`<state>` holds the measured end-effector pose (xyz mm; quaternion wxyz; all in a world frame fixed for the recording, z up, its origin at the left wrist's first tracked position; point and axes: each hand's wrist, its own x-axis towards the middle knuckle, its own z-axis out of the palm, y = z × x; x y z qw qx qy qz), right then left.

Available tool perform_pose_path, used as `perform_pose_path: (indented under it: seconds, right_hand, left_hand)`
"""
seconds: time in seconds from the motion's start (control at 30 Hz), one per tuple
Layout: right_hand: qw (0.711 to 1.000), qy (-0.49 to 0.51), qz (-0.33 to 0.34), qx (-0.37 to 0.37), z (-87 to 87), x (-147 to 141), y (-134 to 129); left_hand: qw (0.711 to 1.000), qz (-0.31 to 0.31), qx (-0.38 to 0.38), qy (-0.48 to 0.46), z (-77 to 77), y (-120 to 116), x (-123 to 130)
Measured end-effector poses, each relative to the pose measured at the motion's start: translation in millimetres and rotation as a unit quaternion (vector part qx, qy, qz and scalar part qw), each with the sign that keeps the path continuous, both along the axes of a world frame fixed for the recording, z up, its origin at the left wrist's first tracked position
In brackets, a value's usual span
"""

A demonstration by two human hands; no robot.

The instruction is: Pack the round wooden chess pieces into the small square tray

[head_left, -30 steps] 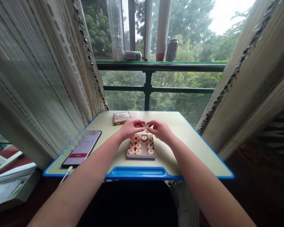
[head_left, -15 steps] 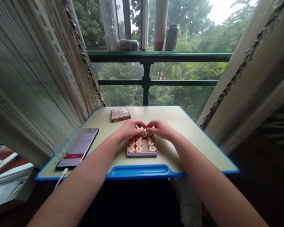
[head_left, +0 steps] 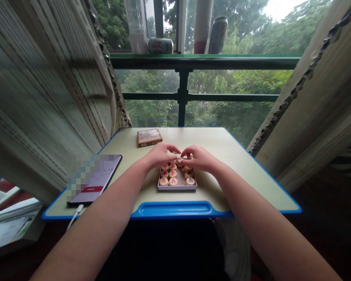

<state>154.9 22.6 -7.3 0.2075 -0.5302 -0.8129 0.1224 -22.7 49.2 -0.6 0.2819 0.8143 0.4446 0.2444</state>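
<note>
A shallow white tray point(head_left: 177, 188) on the table holds round wooden xiangqi pieces, with red-marked ones point(head_left: 172, 174) on the left and black-marked ones point(head_left: 190, 181) on the right. Between the two columns, the tray's bottom shows near the front. My left hand point(head_left: 163, 153) is over the tray's back left part, its thumb and fingers curved inward. My right hand point(head_left: 196, 157) mirrors it at the back right. The fingertips almost meet above a piece point(head_left: 179, 160) in the middle. What the fingers pinch, if anything, is too small to make out.
A brown box point(head_left: 149, 137) lies at the table's back left. A tablet point(head_left: 101, 177) with a white cable point(head_left: 75, 215) is at the left. A blue groove point(head_left: 175, 209) runs along the front edge. Cans point(head_left: 218, 35) stand or lie on the green rail point(head_left: 236, 61).
The camera view has shifted slightly. Both hands stay over the back of the tray, with the fingertips slightly farther apart and the fingers a little raised.
</note>
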Motion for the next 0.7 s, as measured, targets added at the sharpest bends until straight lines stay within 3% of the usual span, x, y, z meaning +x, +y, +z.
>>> perform_pose_path:
  seconds: [0.4, 0.7]
  right_hand:
    - [0.999, -0.046, 0.006, -0.008, 2.8, -6.1, 1.4]
    - [0.999, -0.05, 0.006, -0.011, 3.3, -6.1, 2.7]
  left_hand:
    - [0.999, 0.023, -0.002, 0.034, -6.1, 7.7, -1.7]
    - [0.998, 0.03, 0.011, 0.05, -2.4, 4.6, -1.0]
